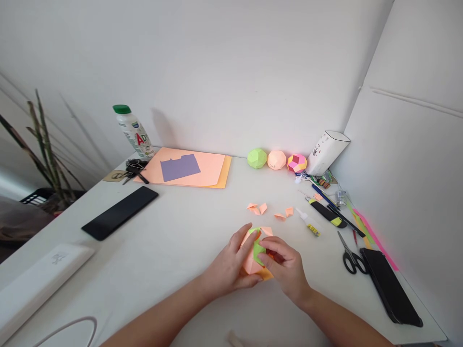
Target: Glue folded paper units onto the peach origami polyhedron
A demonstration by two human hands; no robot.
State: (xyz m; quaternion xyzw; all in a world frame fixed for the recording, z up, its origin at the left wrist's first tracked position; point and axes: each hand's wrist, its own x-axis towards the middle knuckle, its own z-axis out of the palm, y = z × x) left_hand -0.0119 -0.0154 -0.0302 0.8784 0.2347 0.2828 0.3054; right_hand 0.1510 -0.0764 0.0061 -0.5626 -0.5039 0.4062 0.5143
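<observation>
A part-built paper polyhedron [250,264] in peach, green and yellow-orange sits between my hands near the front of the desk. My left hand [227,262] wraps round its left side, thumb below and fingers over the top. On the other side, my right hand [287,267] pinches at the green face [258,251] with thumb and forefinger. Its fingertips hide what exactly they grip. Just beyond lie several small folded peach paper pieces [256,209], and to their right is a small glue tube [308,222] with a white nozzle.
Along the wall stand a green paper ball [256,158], a peach one [277,160] and a multicoloured one [296,163]. Scissors [349,255], a box cutter [327,213] and a black phone [390,286] lie right. Peach sheets [210,168], a bottle [133,132] and a black slab [121,212] are left.
</observation>
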